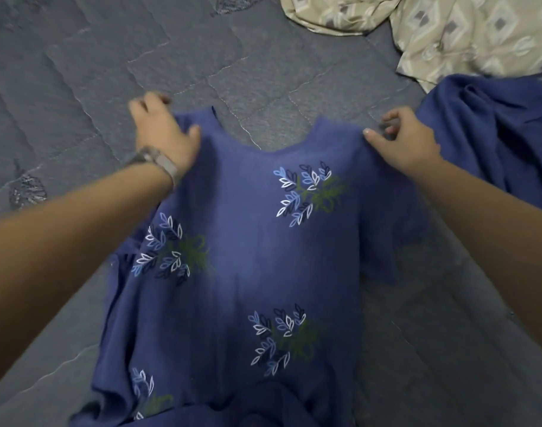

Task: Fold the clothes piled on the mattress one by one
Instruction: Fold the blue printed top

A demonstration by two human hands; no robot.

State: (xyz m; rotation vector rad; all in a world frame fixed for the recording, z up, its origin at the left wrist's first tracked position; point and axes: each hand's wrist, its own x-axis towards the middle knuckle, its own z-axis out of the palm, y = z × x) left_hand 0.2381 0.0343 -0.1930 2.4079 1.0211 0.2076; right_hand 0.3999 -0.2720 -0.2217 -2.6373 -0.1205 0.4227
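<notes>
A blue leaf-print top [248,257] is lying spread across the middle of the grey quilted mattress [94,72], neckline pointing toward 12 o'clock. The left hand [162,134], a watch [154,163] on its wrist, is gripping the top's shoulder at about 10 o'clock, thumb curled over the cloth. The right hand [406,140] is pinching the other shoulder at about 2 o'clock. A plain blue garment [494,134] is lying crumpled at 3 o'clock, touching a beige diamond-patterned cloth [463,35] bunched at 1 o'clock.
</notes>
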